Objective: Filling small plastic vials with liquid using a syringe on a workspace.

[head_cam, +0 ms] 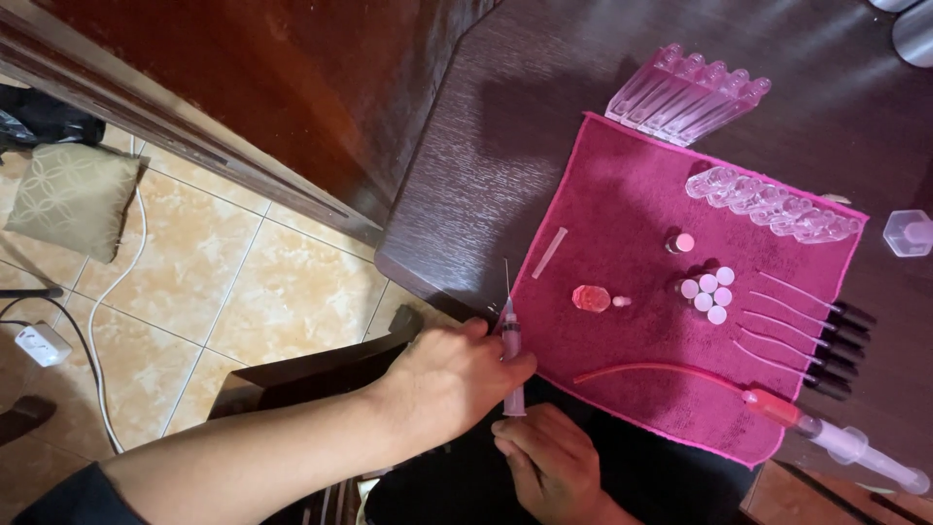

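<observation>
The left hand (452, 379) is closed around the barrel of a small syringe (511, 355), holding it upright in the picture with its thin needle pointing toward the far side of the bench (466, 175). The syringe sits at the near left corner of a pink cloth (622, 194) spread on the dark bench. The right hand (549, 462) lies just below, its fingers curled at the plunger end of the syringe; whether it grips the plunger cannot be told. On the cloth rest a small pink vial (590, 297), a cluster of round white caps (709, 290), a row of clear vials (773, 204) and a red tube (661, 371) leading to a large syringe (846, 442) at the near right corner. Long needles with black hubs (812, 335) lie along the right edge.
</observation>
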